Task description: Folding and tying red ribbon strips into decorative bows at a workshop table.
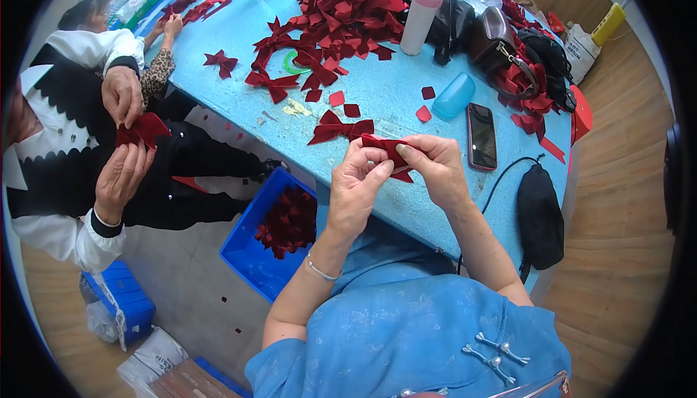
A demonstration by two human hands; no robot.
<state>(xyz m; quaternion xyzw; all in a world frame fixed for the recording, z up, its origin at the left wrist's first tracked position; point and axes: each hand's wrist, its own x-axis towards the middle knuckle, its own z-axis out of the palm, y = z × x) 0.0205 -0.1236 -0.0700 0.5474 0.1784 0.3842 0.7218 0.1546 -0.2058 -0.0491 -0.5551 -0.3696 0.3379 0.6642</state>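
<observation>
A dark red velvet bow (394, 152) is pinched between my two hands, just above the near edge of the blue table (279, 140). My left hand (357, 184) is closed on its left side, a bracelet at the wrist. The thumb and fingers of my right hand (438, 168) press on its middle and right side. Part of the bow is covered by my fingers. Right behind my left hand, another red bow (340, 129) lies on the table. Small red fabric squares (351, 110) are scattered beyond it.
A big heap of red bows (348, 6) fills the far table. Around it stand a white bottle (421, 24), blue case (454, 96), phone (481, 136), brown bag (501, 42) and black pouch (540, 216). A blue bin (247, 253) holds bows. To the left, a co-worker's hands (120, 173) hold a bow.
</observation>
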